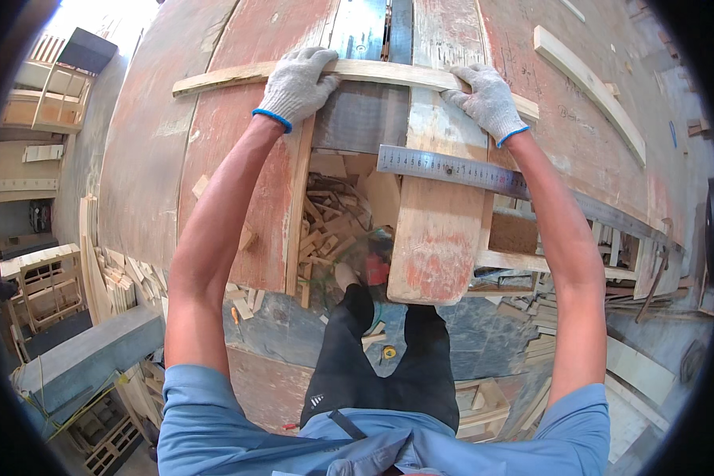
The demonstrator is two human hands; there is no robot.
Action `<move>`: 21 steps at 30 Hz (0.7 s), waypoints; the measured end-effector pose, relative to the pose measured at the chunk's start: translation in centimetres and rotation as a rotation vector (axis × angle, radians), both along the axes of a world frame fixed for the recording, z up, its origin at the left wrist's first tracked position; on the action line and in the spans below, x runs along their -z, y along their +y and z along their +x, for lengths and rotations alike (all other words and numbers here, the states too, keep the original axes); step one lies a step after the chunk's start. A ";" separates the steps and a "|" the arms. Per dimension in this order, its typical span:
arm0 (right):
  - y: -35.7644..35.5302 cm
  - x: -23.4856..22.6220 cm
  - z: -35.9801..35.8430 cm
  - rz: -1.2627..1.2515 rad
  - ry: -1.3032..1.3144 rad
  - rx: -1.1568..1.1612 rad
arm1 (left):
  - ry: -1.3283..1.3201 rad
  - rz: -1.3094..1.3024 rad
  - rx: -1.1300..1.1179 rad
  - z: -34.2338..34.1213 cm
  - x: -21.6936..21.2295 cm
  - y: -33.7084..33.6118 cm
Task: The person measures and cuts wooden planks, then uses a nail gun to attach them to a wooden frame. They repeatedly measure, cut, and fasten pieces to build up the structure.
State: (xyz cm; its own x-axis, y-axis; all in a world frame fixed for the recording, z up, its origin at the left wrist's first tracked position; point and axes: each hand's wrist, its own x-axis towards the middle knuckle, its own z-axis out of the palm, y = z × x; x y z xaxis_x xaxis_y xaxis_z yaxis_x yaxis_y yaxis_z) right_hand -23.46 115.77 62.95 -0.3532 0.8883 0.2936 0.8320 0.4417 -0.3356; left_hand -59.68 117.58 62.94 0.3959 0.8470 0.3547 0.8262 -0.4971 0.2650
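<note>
Nearest the body, a yellow tape measure [389, 351] lies on the floor between the person's legs; past it, a heap of wood offcuts [323, 226] fills the gap between two parts of the worktable [254, 214]. Next out, a steel ruler [428, 163] lies across the table's right-hand part, its graduated face up, and passes beneath the right forearm. Beyond the ruler, both gloved hands are closed over one pale wooden strip [385, 74]: the left hand [293, 86] has its fingers over the far edge and its thumb toward the near side; the right hand [490, 99] grips likewise, though how far its fingers reach underneath cannot be told. Governing relation: the strip's long axis runs left to right, crosswise to the body and to the narrow slot [386, 32] in the table, with the span between the hands bridging the slot's line. The grip is off-centre on the strip; a longer free length projects beyond the left hand than beyond the right, so the right hand is nearer its end. Contact between strip and table cannot be confirmed throughout. Farther out, a metal plate [361, 30] borders the slot, and a second strip [591, 91] lies well to the right, untouched.
</note>
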 end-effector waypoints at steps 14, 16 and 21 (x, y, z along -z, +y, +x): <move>2.8 1.0 0.0 0.026 -0.029 0.060 | -0.072 0.020 0.073 -0.8 0.8 3.9; 3.4 1.4 0.0 0.052 -0.034 0.060 | -0.075 0.018 0.062 -0.8 1.1 4.3; 4.2 1.3 -0.2 0.086 -0.054 0.088 | -0.056 0.023 0.041 -0.9 1.3 6.0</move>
